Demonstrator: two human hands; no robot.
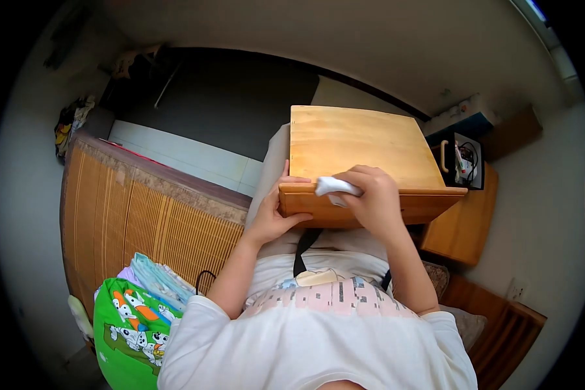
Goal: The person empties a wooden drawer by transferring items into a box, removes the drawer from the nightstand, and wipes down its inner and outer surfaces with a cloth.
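A wooden drawer [361, 140] rests across my lap, its flat broad panel facing up and its front panel turned toward me. My left hand [276, 211] grips the left end of that front panel, fingers over the top edge and thumb along the near face. In my right hand [377, 198] is a bunched white cloth [337, 187], pressed at the panel's upper edge near the middle. The fingers wrap round the cloth, and part of it hangs over the near face.
To the right stands a wooden nightstand [465, 224] with a black box [465, 162] of cables on it. A bamboo mat [169, 208] covers the bed at left. Folded clothes [159, 283] and a green cartoon-print fabric item [127, 331] lie beside me.
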